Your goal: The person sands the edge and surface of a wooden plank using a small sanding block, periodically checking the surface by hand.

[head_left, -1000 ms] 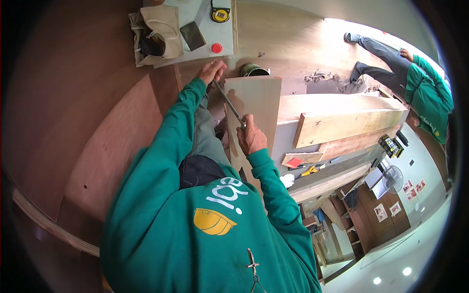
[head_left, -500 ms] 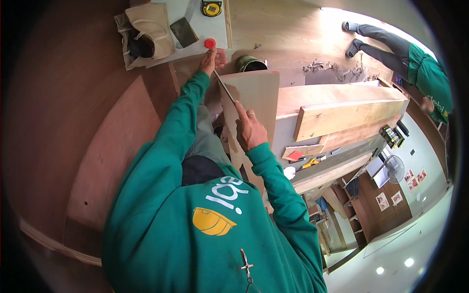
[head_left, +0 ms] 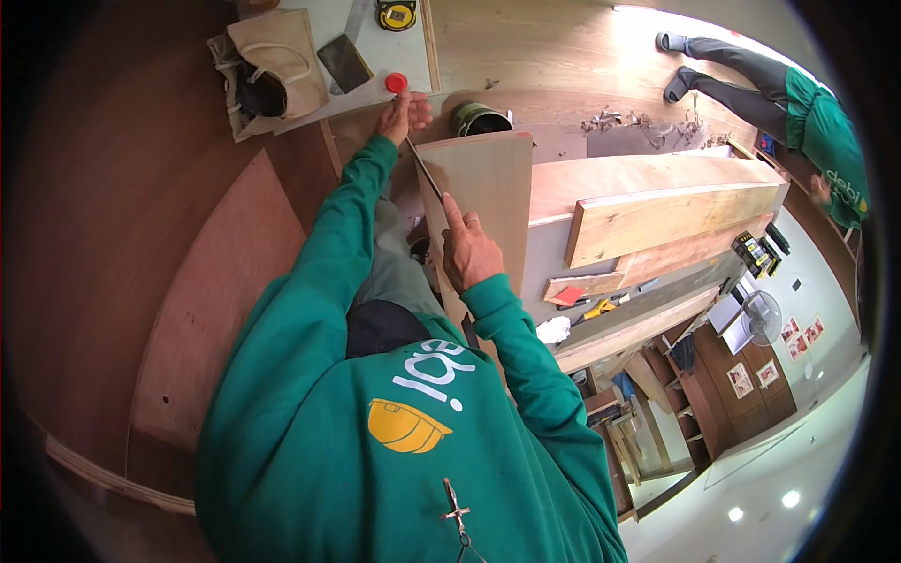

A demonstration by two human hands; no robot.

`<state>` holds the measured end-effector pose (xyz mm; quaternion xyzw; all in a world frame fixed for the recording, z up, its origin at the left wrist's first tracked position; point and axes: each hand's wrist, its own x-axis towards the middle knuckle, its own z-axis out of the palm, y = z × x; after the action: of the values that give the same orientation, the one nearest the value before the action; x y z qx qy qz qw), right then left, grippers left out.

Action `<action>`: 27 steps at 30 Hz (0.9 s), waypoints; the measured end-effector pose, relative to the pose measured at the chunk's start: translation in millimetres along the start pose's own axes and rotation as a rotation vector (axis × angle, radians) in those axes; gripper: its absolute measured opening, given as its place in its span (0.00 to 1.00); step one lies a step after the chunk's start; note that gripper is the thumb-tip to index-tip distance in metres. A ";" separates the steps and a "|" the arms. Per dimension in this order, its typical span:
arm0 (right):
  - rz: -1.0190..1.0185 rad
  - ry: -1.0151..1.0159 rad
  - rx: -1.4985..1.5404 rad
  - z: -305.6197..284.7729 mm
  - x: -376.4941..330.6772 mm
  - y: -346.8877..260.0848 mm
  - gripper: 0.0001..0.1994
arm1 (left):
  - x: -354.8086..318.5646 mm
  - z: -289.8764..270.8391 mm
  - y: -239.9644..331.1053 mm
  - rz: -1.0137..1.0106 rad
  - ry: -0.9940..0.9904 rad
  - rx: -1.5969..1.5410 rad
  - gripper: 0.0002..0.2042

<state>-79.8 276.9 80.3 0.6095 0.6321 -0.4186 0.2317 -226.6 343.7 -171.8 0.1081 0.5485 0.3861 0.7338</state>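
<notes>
Green long-sleeved sweatshirt [head_left: 310, 469] | yellow hard-hat print [head_left: 408, 427] — white lettering [head_left: 427, 375] | grey trousers [head_left: 399, 253] | metallic cross pendant [head_left: 454, 513]

1. One left hand [head_left: 402, 116], one right hand [head_left: 472, 253] and one thin tool [head_left: 427, 172] showed above centre.
2. One tape measure [head_left: 396, 15] and one red disc [head_left: 396, 83] lay near the top.
3. One fan [head_left: 761, 316] stood at right.
4. Two bright ceiling lights [head_left: 791, 498] shone lower right.

This looks like a woodworking shop, or a room being fitted with joinery. Wood shavings [head_left: 610, 120] litter the floor [head_left: 540, 47], sawn planks [head_left: 671, 223] lie together, and a slim metal tool [head_left: 427, 172] is held at the edge of a pale board [head_left: 483, 178]. A tape measure [head_left: 396, 15] sits on a white-topped bench [head_left: 404, 54]; a co-worker [head_left: 824, 141] wears a matching green sweatshirt.
</notes>
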 end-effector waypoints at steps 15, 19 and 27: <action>0.060 -0.005 -0.014 6.6 3.9 -7.2 0.28 | 1.3 -3.5 4.7 -0.059 -0.111 -0.019 0.33; 0.053 0.009 -0.017 8.3 8.8 -9.7 0.28 | 6.3 -8.6 2.3 -0.056 -0.138 0.006 0.33; 0.068 -0.006 0.027 10.9 7.2 -10.4 0.28 | 10.8 -5.6 -8.7 -0.049 -0.146 0.032 0.36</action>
<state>-93.3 273.2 71.3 0.6326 0.6045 -0.4207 0.2395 -226.5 343.8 -186.8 0.1343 0.5020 0.3504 0.7792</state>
